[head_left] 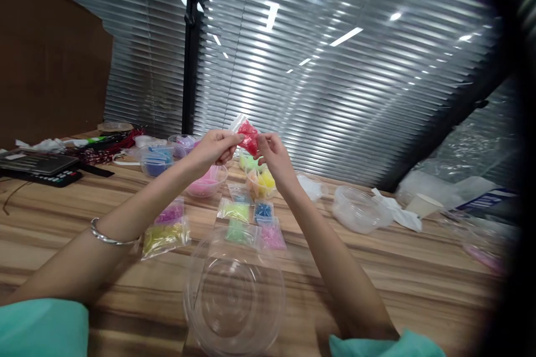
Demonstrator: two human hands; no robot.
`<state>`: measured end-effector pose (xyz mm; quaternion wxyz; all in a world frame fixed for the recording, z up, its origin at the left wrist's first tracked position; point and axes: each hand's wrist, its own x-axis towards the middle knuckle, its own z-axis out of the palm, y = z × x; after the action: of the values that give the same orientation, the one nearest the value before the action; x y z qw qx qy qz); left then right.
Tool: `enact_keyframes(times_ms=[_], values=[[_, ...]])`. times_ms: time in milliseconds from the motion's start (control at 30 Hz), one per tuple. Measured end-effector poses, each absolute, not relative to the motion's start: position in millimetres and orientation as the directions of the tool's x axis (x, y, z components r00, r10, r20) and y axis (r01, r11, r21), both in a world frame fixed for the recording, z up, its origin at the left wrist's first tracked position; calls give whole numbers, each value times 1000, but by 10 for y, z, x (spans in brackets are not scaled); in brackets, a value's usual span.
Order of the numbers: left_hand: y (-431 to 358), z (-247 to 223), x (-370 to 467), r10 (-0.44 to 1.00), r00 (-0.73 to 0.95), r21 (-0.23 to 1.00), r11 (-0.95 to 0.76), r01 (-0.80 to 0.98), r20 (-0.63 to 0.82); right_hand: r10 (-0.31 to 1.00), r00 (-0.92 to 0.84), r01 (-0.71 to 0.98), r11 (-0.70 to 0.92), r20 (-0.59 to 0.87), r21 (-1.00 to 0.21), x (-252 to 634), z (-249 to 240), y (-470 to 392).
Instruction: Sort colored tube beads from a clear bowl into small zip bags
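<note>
Between my two hands a small clear zip bag of red pieces (249, 137) is held up above the table. My left hand (218, 148) pinches its left side, and my right hand (272, 157) pinches its lower right side. Below on the wooden table lie bags of yellow-green (235, 211), blue (263, 211), pink (273, 234) and green pieces (237, 231). To their left are a purple bag (171, 212) and a yellow bag (166, 236). A large clear round plastic container (234, 295) stands nearest to me.
Bowls with pink (207, 181), blue (156, 163) and yellow-orange contents (262, 181) stand behind the bags. Clear bowls (360, 211) and a paper cup (422, 206) are at right. A black device (37, 163) and cords (104, 148) lie at left, before window blinds.
</note>
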<state>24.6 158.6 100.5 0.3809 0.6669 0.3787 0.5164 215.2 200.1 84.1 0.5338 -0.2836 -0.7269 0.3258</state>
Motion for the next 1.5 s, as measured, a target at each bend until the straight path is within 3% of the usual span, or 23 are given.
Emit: enact_keyframes(times_ms=[100, 233, 367, 500, 600, 700, 900, 1133, 1333, 1500], values=[[1585, 1028, 212, 887, 221, 896, -433, 99, 404, 763, -368, 20, 578, 531, -816, 2150, 855, 1979], [1597, 1014, 242, 877, 206, 878, -463, 121, 434, 751, -369, -20, 582, 547, -813, 2132, 926, 1810], [1611, 1040, 185, 841, 206, 831, -533, 158, 500, 700, -476, 29, 617, 532, -786, 2169, 1060, 1623], [1492, 1192, 41, 784, 378, 747, -603, 279, 492, 656, -600, 144, 651, 458, -745, 2292, 1176, 1560], [1372, 1298, 17, 736, 550, 671, -640, 375, 395, 632, -619, 218, 709, 467, -670, 2328, 1211, 1534], [1316, 1323, 65, 702, 608, 621, -674, 400, 370, 593, -633, 280, 775, 498, -567, 2291, 1218, 1484], [1340, 1268, 95, 696, 539, 620, -699, 358, 474, 581, -448, 353, 813, 680, -462, 2238, 1212, 1429], [1322, 1278, 92, 684, 530, 594, -717, 365, 500, 553, -615, 281, 820, 562, -499, 2293, 1238, 1447], [1315, 1276, 104, 690, 537, 586, -713, 386, 486, 556, -548, 339, 831, 625, -441, 2316, 1276, 1390], [1304, 1279, 100, 679, 555, 551, -726, 411, 481, 549, -608, 295, 827, 573, -479, 2330, 1285, 1416]])
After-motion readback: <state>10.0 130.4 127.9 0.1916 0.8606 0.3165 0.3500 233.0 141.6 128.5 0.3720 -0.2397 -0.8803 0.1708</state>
